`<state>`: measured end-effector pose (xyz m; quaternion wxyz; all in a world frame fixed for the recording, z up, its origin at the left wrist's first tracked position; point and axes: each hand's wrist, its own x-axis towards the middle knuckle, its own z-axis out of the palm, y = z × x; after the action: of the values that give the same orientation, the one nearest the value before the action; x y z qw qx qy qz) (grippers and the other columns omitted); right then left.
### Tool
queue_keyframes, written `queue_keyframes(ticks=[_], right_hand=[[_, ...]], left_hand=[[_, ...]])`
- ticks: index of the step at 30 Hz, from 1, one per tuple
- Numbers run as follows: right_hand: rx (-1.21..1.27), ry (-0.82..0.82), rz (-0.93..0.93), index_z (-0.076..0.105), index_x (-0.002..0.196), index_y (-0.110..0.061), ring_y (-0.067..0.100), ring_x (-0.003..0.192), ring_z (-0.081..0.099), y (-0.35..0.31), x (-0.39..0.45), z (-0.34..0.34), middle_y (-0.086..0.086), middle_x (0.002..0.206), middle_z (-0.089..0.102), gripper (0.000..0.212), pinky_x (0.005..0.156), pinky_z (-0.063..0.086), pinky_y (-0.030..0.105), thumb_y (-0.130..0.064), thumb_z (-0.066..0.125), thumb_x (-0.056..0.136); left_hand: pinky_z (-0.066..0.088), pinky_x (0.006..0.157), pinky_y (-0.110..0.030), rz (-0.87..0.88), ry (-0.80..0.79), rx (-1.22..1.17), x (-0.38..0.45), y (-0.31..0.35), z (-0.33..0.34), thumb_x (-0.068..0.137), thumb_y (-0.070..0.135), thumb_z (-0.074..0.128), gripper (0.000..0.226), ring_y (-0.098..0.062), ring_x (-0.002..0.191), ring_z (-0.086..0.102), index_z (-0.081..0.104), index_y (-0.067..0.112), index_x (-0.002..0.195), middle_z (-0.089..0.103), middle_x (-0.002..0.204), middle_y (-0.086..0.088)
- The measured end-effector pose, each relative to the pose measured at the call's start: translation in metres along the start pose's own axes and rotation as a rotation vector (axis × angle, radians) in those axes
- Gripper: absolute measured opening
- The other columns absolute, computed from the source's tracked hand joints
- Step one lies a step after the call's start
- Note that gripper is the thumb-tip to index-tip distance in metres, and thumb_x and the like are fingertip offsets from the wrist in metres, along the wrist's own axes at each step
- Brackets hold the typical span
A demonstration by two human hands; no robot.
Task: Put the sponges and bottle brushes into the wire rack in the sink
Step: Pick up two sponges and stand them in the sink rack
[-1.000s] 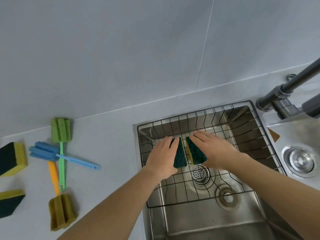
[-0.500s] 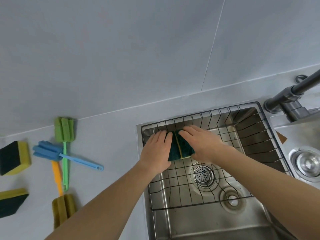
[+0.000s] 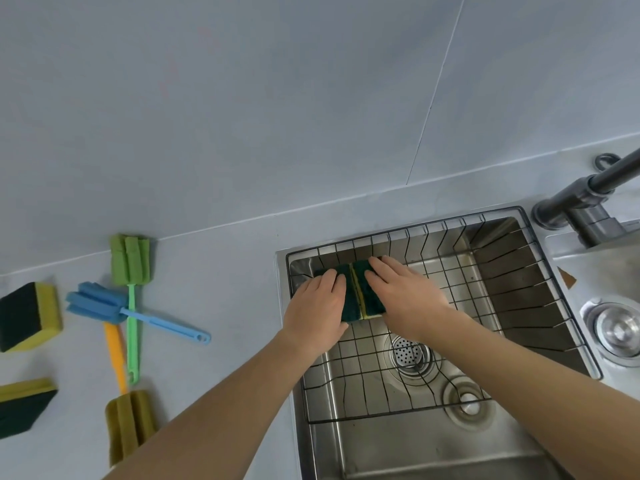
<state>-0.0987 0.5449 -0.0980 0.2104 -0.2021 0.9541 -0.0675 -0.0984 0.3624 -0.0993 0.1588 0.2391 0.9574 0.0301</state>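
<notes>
Left of the sink (image 3: pixel 485 452), two sponges (image 3: pixel 29 315) and three bottle brushes (image 3: pixel 130 289) lie on the worktop (image 3: pixel 225 289). Inside the sink's wire rack (image 3: pixel 519 289), the left hand (image 3: pixel 317 311) and right hand (image 3: pixel 407 299) rest flat, fingers extended, on two upright sponges (image 3: pixel 358 296) pressed together.

The left hand (image 3: pixel 317 315) covers most of one sponge (image 3: pixel 346 292); the left edge cuts off the lower tabletop sponge (image 3: pixel 24 405); the faucet (image 3: pixel 588 192) runs off right.
</notes>
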Motion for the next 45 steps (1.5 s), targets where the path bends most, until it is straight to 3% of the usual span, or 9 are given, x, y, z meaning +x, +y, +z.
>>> queue_keyframes(ticks=[6, 19, 24, 26, 28, 31, 37, 42, 45], right_hand=[[0.019, -0.004, -0.002, 0.032, 0.149, -0.014, 0.026, 0.152, 0.015, 0.001, 0.003, -0.001, 0.008, 0.163, 0.020, 0.066, 0.120, 0.024, 0.039, -0.026, 0.062, 0.092], [0.000, -0.068, 0.094, 0.006, 0.157, -0.009, 0.023, 0.154, 0.003, -0.018, -0.006, 0.007, 0.009, 0.167, 0.000, 0.075, 0.121, 0.020, 0.038, -0.016, 0.051, 0.098], [0.010, -0.091, 0.151, 0.015, 0.156, -0.008, 0.024, 0.153, 0.011, -0.029, -0.021, -0.001, 0.011, 0.166, 0.011, 0.069, 0.121, 0.020, 0.037, -0.020, 0.049, 0.098], [0.011, -0.069, 0.201, 0.031, 0.151, -0.009, 0.025, 0.147, 0.028, -0.038, -0.036, -0.010, 0.010, 0.159, 0.030, 0.060, 0.116, 0.032, 0.039, -0.022, 0.052, 0.097], [0.042, -0.098, 0.265, 0.052, 0.134, -0.012, 0.027, 0.122, 0.054, -0.041, -0.042, -0.018, 0.008, 0.134, 0.055, 0.039, 0.094, 0.051, 0.039, -0.023, 0.051, 0.096], [0.052, -0.212, 0.332, 0.060, 0.106, -0.012, 0.024, 0.084, 0.062, -0.046, -0.052, -0.029, 0.005, 0.096, 0.061, 0.016, 0.064, 0.048, 0.032, -0.018, 0.053, 0.093], [0.033, -0.247, 0.362, 0.063, 0.108, -0.011, 0.024, 0.082, 0.060, -0.069, -0.072, -0.052, 0.003, 0.091, 0.062, 0.023, 0.067, 0.049, 0.031, -0.025, 0.056, 0.091], [-0.017, -0.217, 0.364, 0.055, 0.093, -0.013, 0.023, 0.079, 0.060, -0.115, -0.075, -0.067, 0.002, 0.081, 0.057, 0.012, 0.067, 0.050, 0.030, -0.025, 0.055, 0.090], [-0.036, -0.203, 0.349, 0.059, 0.103, -0.011, 0.024, 0.083, 0.060, -0.159, -0.070, -0.074, 0.002, 0.086, 0.058, 0.019, 0.072, 0.052, 0.031, -0.027, 0.054, 0.093]], left_hand=[[0.040, 0.106, -0.035, 0.001, -0.008, 0.047, -0.002, -0.002, 0.000, 0.083, 0.038, 0.070, 0.067, -0.025, 0.115, 0.056, 0.044, 0.009, 0.137, 0.052, 0.132, -0.009], [0.024, 0.120, -0.039, -0.010, -0.047, 0.124, -0.004, 0.006, -0.002, 0.086, 0.037, 0.066, 0.067, -0.026, 0.125, 0.052, 0.041, 0.006, 0.140, 0.051, 0.136, -0.012], [0.038, 0.108, -0.037, -0.025, -0.099, 0.042, -0.017, 0.007, -0.021, 0.088, 0.035, 0.061, 0.047, -0.024, 0.115, 0.055, 0.052, 0.012, 0.129, 0.059, 0.123, -0.007], [0.050, 0.095, -0.038, -0.030, -0.132, -0.036, -0.032, 0.005, -0.037, 0.090, 0.035, 0.058, 0.046, -0.025, 0.107, 0.058, 0.051, 0.014, 0.130, 0.059, 0.118, -0.006], [0.054, 0.084, -0.040, -0.049, -0.209, -0.099, -0.041, -0.002, -0.049, 0.091, 0.033, 0.056, 0.045, -0.024, 0.099, 0.060, 0.049, 0.016, 0.132, 0.059, 0.113, -0.006], [0.052, 0.084, -0.035, -0.051, -0.350, -0.175, -0.055, -0.011, -0.064, 0.092, 0.030, 0.053, 0.047, -0.021, 0.100, 0.058, 0.048, 0.018, 0.137, 0.060, 0.119, -0.006], [0.041, 0.102, -0.031, -0.100, -0.393, -0.267, -0.104, -0.035, -0.086, 0.097, 0.031, 0.051, 0.047, -0.021, 0.124, 0.049, 0.046, 0.019, 0.142, 0.048, 0.140, -0.004], [0.042, 0.089, -0.024, -0.206, -0.371, -0.323, -0.145, -0.083, -0.085, 0.092, 0.034, 0.056, 0.041, -0.015, 0.107, 0.052, 0.053, 0.025, 0.132, 0.053, 0.132, -0.001], [0.046, 0.093, -0.029, -0.249, -0.338, -0.322, -0.176, -0.119, -0.087, 0.090, 0.034, 0.058, 0.038, -0.018, 0.109, 0.056, 0.056, 0.028, 0.127, 0.054, 0.127, 0.001]])
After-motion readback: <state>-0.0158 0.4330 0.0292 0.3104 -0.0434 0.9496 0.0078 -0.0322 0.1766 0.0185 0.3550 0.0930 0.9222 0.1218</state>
